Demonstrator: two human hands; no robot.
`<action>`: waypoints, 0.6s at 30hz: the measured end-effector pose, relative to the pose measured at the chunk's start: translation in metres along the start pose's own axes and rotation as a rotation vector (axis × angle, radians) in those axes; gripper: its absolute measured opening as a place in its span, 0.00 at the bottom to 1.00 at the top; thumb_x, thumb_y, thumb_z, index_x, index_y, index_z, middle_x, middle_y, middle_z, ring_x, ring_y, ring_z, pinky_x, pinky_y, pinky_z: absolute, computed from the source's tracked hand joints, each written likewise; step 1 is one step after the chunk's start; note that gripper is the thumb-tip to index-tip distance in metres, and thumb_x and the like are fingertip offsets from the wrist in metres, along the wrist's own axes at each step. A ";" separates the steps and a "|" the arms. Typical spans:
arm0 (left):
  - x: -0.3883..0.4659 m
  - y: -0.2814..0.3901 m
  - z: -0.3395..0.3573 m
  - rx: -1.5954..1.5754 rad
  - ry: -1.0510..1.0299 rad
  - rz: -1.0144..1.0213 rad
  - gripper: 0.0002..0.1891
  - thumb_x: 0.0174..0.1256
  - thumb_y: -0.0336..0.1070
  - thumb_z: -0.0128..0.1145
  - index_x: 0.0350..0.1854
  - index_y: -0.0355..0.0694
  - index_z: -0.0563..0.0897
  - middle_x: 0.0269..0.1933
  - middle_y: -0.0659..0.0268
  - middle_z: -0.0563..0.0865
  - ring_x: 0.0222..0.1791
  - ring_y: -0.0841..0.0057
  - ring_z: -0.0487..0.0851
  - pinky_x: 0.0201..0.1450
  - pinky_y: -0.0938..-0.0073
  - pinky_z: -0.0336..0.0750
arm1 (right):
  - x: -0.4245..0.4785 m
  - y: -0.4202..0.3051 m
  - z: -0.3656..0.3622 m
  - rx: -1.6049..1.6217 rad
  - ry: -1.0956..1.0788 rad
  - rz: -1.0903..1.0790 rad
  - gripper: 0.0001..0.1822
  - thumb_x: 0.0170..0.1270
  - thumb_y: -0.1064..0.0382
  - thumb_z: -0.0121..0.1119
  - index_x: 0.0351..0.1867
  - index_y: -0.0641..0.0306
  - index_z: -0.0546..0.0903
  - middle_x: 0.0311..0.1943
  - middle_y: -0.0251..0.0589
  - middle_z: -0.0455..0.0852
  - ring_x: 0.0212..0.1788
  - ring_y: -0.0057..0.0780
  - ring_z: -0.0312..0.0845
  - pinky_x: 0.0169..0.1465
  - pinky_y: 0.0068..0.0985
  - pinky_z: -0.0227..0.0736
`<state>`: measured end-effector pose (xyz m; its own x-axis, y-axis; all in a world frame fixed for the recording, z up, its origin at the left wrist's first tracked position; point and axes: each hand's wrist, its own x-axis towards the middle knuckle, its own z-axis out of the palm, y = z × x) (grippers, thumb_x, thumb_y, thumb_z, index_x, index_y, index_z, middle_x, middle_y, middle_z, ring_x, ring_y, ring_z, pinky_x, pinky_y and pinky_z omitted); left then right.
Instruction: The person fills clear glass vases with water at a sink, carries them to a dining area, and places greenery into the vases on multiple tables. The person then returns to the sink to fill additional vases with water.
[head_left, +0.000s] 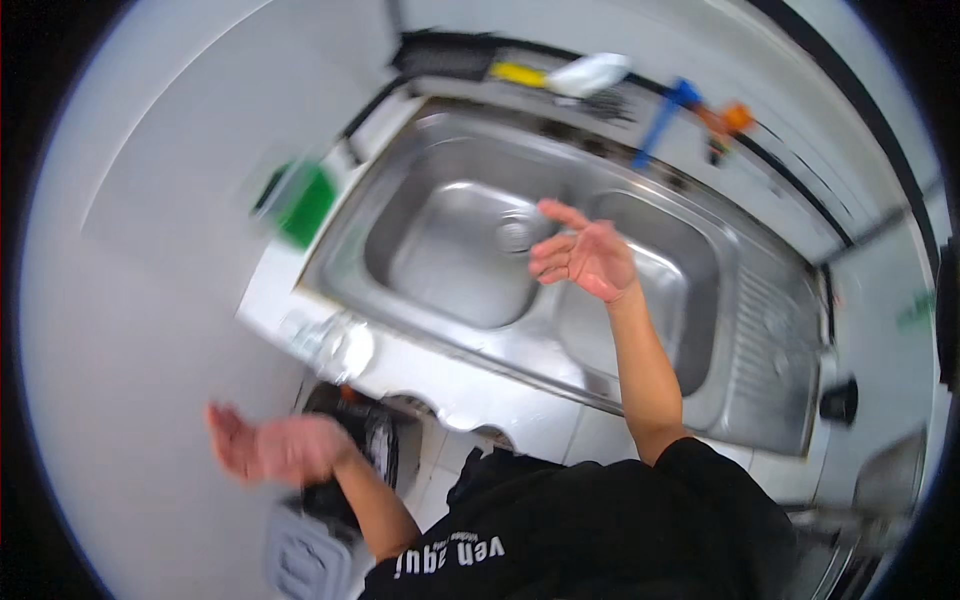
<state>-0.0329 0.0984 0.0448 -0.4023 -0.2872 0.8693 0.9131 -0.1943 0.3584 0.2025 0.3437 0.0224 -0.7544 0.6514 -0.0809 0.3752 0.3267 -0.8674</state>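
My left hand (277, 448), blurred, is held out to the left of the counter, above a black bin bag and a grey plastic lid; it holds nothing. Over the divider of a double-bowl stainless steel sink (551, 330), my right hand (589, 255) is raised palm up with its fingers apart and nothing in it. Both sink bowls hold no dishes, and a round drain strainer (514, 232) shows in the left bowl. Clear glass or plastic containers (347, 349) stand on the white tiled counter edge, between my left hand and the sink.
A green container (304, 202) stands at the counter's left end. Behind the sink lie a yellow item (517, 73), a white item (590, 73), a blue-handled tool (660, 124) and an orange item (735, 118). A grey plastic lid (307, 555) is low at left, a black cup-like object (838, 401) at right.
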 end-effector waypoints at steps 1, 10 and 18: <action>-0.002 0.018 0.018 -0.105 0.019 0.030 0.29 0.62 0.52 0.41 0.55 0.32 0.60 0.57 0.46 0.66 0.61 0.57 0.64 0.65 0.57 0.56 | -0.016 0.035 -0.019 -0.155 0.158 0.143 0.37 0.50 0.55 0.66 0.61 0.63 0.64 0.56 0.54 0.70 0.61 0.46 0.63 0.61 0.36 0.60; -0.107 0.123 0.172 -0.529 -1.666 -0.168 0.20 0.50 0.38 0.65 0.47 0.42 0.79 0.59 0.51 0.70 0.59 0.55 0.69 0.60 0.62 0.64 | -0.174 0.163 -0.169 -0.608 1.853 0.098 0.30 0.46 0.62 0.65 0.53 0.65 0.68 0.50 0.54 0.67 0.56 0.49 0.61 0.58 0.39 0.57; -0.106 0.207 0.407 -0.698 -1.115 0.424 0.23 0.57 0.42 0.59 0.53 0.38 0.74 0.55 0.51 0.75 0.54 0.57 0.74 0.55 0.64 0.69 | -0.224 0.253 -0.262 -0.584 2.126 0.402 0.38 0.42 0.55 0.71 0.54 0.67 0.65 0.52 0.56 0.70 0.54 0.50 0.64 0.57 0.38 0.60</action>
<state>0.2252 0.4702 0.1652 0.4624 0.3890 0.7968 0.5965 -0.8013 0.0450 0.6074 0.4592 -0.0502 0.7293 0.1430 0.6691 0.6840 -0.1284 -0.7181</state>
